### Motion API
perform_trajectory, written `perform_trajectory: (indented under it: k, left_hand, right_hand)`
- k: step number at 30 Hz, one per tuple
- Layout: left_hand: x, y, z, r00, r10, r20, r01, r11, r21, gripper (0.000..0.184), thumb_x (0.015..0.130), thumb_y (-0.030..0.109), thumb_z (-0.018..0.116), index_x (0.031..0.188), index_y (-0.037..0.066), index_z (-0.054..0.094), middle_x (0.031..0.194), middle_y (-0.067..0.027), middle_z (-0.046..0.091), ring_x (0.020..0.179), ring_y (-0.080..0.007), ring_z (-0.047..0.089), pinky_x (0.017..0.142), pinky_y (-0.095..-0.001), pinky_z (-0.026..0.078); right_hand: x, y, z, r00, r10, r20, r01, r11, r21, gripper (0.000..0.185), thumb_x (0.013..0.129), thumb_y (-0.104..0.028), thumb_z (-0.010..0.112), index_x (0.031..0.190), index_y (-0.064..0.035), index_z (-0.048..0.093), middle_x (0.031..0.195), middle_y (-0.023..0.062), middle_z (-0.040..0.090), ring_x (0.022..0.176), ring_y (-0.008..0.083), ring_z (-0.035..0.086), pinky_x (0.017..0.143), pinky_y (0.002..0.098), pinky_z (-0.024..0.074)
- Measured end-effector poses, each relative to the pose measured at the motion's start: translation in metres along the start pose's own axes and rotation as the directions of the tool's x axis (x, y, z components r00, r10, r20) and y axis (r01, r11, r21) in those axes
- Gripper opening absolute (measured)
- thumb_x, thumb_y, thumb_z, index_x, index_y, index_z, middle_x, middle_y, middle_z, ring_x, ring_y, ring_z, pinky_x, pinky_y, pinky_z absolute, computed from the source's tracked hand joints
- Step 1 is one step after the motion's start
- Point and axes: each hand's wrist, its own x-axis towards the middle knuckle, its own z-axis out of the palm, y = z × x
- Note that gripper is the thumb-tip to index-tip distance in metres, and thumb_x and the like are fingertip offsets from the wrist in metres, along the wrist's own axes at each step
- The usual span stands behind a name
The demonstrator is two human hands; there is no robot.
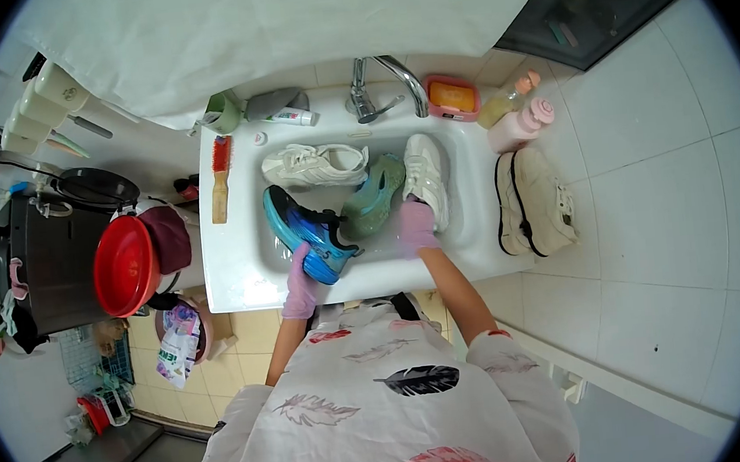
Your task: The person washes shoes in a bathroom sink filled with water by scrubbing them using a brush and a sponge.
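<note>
A blue and black shoe [307, 235] lies tilted at the front left of the white sink [237, 273]. My left hand [301, 283], in a pink glove, is closed on its near end. My right hand [417, 225], also gloved, is closed at the heel of a white shoe [424, 173] on the sink's right side; its fingertips are partly hidden. Between them a green shoe [374, 197] rests in shallow water. Another white shoe [315, 164] lies on its side along the back of the basin.
A wooden brush [220, 181] with red bristles lies on the left rim. Behind the basin stand a faucet [362, 100], a tube [293, 116] and a soap dish [453, 99]. Bottles [521, 125] and cream shoes [536, 201] are at the right; a red basin [126, 265] is at the left.
</note>
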Motion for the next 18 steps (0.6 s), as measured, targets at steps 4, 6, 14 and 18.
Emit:
perform_trajectory:
  k: [4, 6, 14, 18]
  left_hand:
    - [0.004, 0.002, -0.001, 1.000, -0.026, -0.007, 0.025, 1.000, -0.012, 0.055, 0.082, 0.030, 0.058, 0.126, 0.003, 0.039, 0.122, -0.0115, 0.049, 0.111, -0.0278, 0.048, 0.099, -0.0411, 0.035]
    - [0.005, 0.000, 0.000, 0.999, -0.044, -0.012, 0.044, 0.999, -0.003, 0.055, 0.082, 0.030, 0.058, 0.126, 0.003, 0.040, 0.122, -0.0113, 0.049, 0.111, -0.0278, 0.048, 0.099, -0.0411, 0.035]
    - [0.015, 0.000, 0.005, 0.996, -0.073, 0.056, 0.075, 0.997, -0.028, 0.055, 0.082, 0.030, 0.058, 0.126, 0.004, 0.039, 0.122, -0.0102, 0.048, 0.111, -0.0263, 0.047, 0.099, -0.0397, 0.035]
    - [0.016, -0.001, 0.017, 0.982, -0.127, 0.138, 0.134, 0.990, -0.045, 0.057, 0.082, 0.030, 0.057, 0.128, 0.004, 0.037, 0.123, -0.0107, 0.048, 0.113, -0.0271, 0.046, 0.100, -0.0407, 0.034]
  right_hand:
    - [-0.009, 0.038, -0.077, 0.993, -0.034, 0.117, 0.007, 0.974, 0.228, 0.021, 0.078, -0.017, 0.056, 0.089, 0.0008, 0.058, 0.075, 0.0212, 0.062, 0.070, 0.0341, 0.062, 0.062, 0.0433, 0.0488]
    - [-0.012, 0.057, -0.083, 0.992, -0.021, 0.122, -0.016, 0.957, 0.289, 0.021, 0.077, -0.018, 0.058, 0.085, 0.0005, 0.059, 0.076, 0.0225, 0.061, 0.069, 0.0369, 0.060, 0.061, 0.0424, 0.0478]
    - [-0.026, 0.102, -0.136, 0.937, 0.061, 0.343, -0.348, 0.159, 0.924, 0.016, 0.078, -0.020, 0.058, 0.072, -0.0050, 0.056, 0.062, -0.0086, 0.038, 0.055, 0.0011, 0.032, 0.049, 0.0199, 0.0244]
    - [-0.035, 0.110, -0.174, 0.942, 0.111, 0.317, -0.327, 0.088, 0.941, 0.013, 0.077, -0.018, 0.059, 0.072, -0.0059, 0.057, 0.064, -0.0093, 0.040, 0.056, 0.0016, 0.033, 0.050, 0.0197, 0.0245]
